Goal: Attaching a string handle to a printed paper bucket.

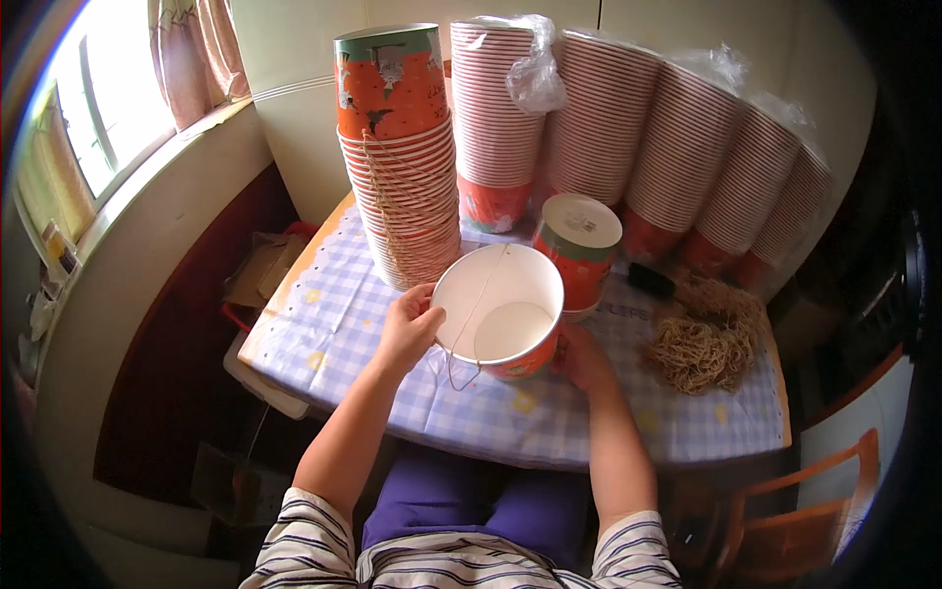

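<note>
A large orange paper bucket [530, 367], white inside, is tilted with its mouth toward me above the near middle of the table. A thin string crosses its mouth and hangs in a loop below the rim. My left hand [410, 329] pinches the rim at the left side. Low on the right side, my right hand [586, 361] grips the bucket near its base, its fingertips partly hidden behind it. Just behind stands an upside-down orange and green paper bucket [581, 257]. To the right lies a tangled bundle of beige strings [708, 351].
A tall stack of nested buckets [397, 187] with strings hanging down its side stands at back left. Several plastic-wrapped bucket stacks [601, 113] line the back. A black object [651, 282] lies by the strings. A wooden chair [800, 520] is at right; a window [103, 83] at left.
</note>
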Demonstrator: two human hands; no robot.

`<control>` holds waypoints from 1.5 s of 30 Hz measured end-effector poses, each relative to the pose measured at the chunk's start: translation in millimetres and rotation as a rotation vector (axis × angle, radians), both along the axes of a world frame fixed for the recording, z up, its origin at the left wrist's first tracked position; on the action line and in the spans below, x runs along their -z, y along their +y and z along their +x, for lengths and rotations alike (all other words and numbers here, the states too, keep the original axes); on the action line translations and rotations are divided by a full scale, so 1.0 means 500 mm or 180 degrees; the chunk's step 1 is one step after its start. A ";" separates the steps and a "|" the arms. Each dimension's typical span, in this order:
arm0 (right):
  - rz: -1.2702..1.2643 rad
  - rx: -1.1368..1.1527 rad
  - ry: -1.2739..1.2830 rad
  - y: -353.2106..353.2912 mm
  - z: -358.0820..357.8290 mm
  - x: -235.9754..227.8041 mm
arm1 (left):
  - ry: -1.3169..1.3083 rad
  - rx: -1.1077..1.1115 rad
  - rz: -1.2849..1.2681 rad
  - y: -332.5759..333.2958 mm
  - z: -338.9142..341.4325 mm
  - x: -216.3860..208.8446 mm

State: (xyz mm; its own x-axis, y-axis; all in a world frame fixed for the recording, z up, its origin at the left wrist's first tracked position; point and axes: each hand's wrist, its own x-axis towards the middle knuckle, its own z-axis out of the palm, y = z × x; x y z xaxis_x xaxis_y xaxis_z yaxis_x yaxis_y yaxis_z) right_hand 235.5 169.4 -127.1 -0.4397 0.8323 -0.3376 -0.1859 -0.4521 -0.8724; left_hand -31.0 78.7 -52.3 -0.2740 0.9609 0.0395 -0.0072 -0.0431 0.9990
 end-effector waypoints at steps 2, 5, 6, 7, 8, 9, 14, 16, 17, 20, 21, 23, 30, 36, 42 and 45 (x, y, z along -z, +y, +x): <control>0.0009 -0.0019 0.0035 -0.002 0.002 -0.003 | -0.0134 -0.0063 0.0222 0.006 0.000 0.007; 0.0316 -0.0162 -0.0236 -0.017 -0.006 -0.008 | 0.0140 -0.0093 0.0428 0.020 -0.024 0.007; 0.0619 -0.0225 -0.0547 -0.024 -0.003 -0.006 | 0.0256 -0.0056 0.0321 0.023 -0.026 -0.001; 0.0621 -0.0242 -0.0562 -0.026 0.000 0.000 | 0.0241 -0.0072 0.0321 0.029 -0.025 -0.011; 0.0434 -0.0152 -0.0233 -0.025 0.006 0.008 | 0.0277 0.0002 0.0305 0.035 -0.019 -0.022; 0.0249 -0.0062 0.0106 -0.023 0.009 0.014 | 0.0323 0.0077 0.0292 0.037 -0.017 -0.030; 0.0208 -0.0329 0.0996 -0.021 0.013 0.007 | -0.0079 0.0151 0.0522 0.034 -0.020 -0.020; 0.0222 -0.0330 0.1243 -0.032 0.008 -0.005 | -0.0017 -0.0212 0.0871 0.020 -0.008 -0.022; 0.0358 -0.0312 0.1280 -0.037 0.007 -0.010 | 0.0059 -0.0305 0.1006 0.009 -0.010 -0.015; 0.0621 -0.0250 0.1388 -0.037 0.018 -0.019 | 0.1996 -0.0948 0.1603 -0.036 0.006 -0.032; 0.0698 -0.0242 0.1458 -0.037 0.020 -0.019 | 0.2432 -0.0972 0.1630 -0.052 0.012 -0.046; 0.0809 -0.0211 0.1476 -0.032 0.021 -0.012 | 0.3144 -0.0783 0.1645 -0.070 0.022 -0.065; 0.0908 0.0164 0.1311 -0.030 0.015 -0.001 | 0.2572 -0.0044 0.0922 -0.074 0.056 -0.095; 0.1488 0.0153 0.0927 -0.035 0.000 0.005 | 0.2869 -0.0601 0.2537 -0.117 0.112 -0.059; 0.1315 0.0315 0.0908 -0.047 -0.008 -0.009 | 0.3827 -0.0056 0.2363 -0.162 0.198 -0.025; 0.1348 0.0295 0.0916 -0.049 -0.012 -0.012 | 0.3119 -0.0251 0.2817 -0.163 0.147 -0.027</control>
State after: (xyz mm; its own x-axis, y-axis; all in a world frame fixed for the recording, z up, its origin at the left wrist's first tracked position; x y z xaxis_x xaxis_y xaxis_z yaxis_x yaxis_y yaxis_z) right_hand 229.2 144.8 -121.1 -0.3831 0.9096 0.1608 -0.4678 -0.0410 -0.8829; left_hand 42.4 -2.9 -38.6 0.1736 0.4913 0.8535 0.7296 -0.6463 0.2236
